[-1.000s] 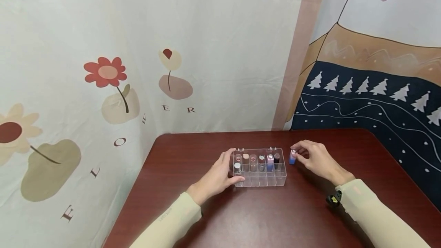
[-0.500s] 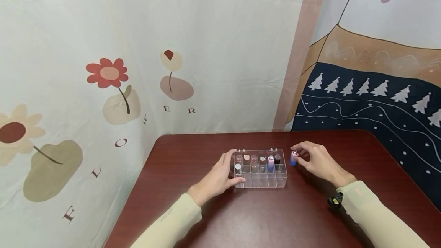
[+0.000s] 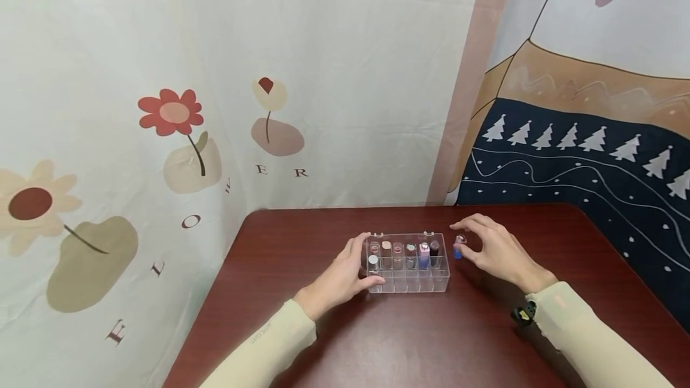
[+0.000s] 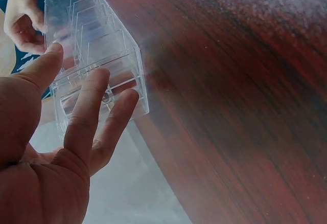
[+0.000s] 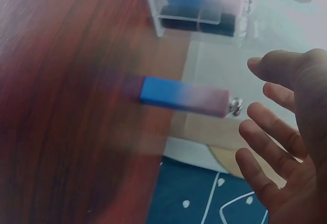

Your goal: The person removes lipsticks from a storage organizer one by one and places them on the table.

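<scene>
Head: holds a clear box [image 3: 414, 285] with the left grip [image 3: 338, 272]; spreads the right grip [image 3: 500, 251], partly hiding a pink-blue tube [image 3: 457, 254] on the tabletop [image 3: 420, 340] beside the box. Left wrist: hardly shows inside. Right wrist: cuts off the box, shows the tube untouched.

Box [image 3: 412, 285] on counter [image 3: 420, 340], tubes [image 3: 423, 257] in rear compts; L hand [image 3: 341, 275] at L end; lone tube [image 5: 185, 97] to R, btwn box & R hand [image 3: 495, 250].

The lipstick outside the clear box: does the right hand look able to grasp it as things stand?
Probably yes: the right hand is open beside the blue-and-pink lipstick, which stands upright on the table, and nothing visible lies between them.
</scene>
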